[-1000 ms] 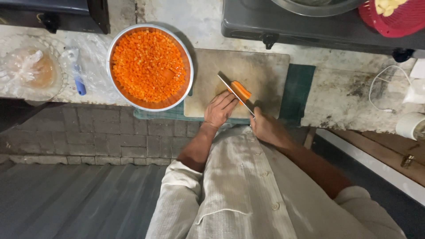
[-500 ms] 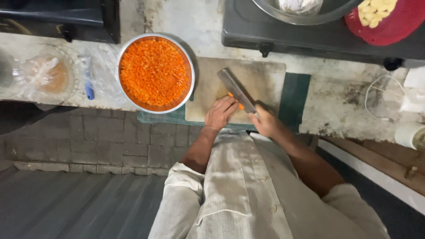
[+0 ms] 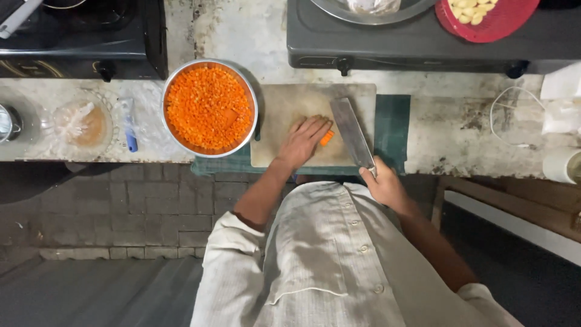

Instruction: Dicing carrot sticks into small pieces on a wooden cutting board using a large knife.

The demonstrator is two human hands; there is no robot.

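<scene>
My left hand (image 3: 304, 140) rests palm down on a pale cutting board (image 3: 284, 109), its fingertips touching a small orange carrot piece (image 3: 327, 138). My right hand (image 3: 383, 183) grips the handle of a broad cleaver (image 3: 351, 133), whose blade lies over the board just right of the carrot. A round metal bowl (image 3: 171, 82) heaped with finely diced carrot (image 3: 209, 108) stands immediately left of the board.
A dark green mat (image 3: 394, 121) lies under the board. Two stoves sit at the back, the right one (image 3: 387, 36) with a steel pan and a red basket of pale pieces (image 3: 484, 15). A glass bowl (image 3: 82, 121) and blue tool (image 3: 129, 130) stand left. Counter edge runs beneath my hands.
The cleaver has moved off the carrot and swung right. My left hand has flattened over the board, and only a small carrot piece shows beside my fingers.
</scene>
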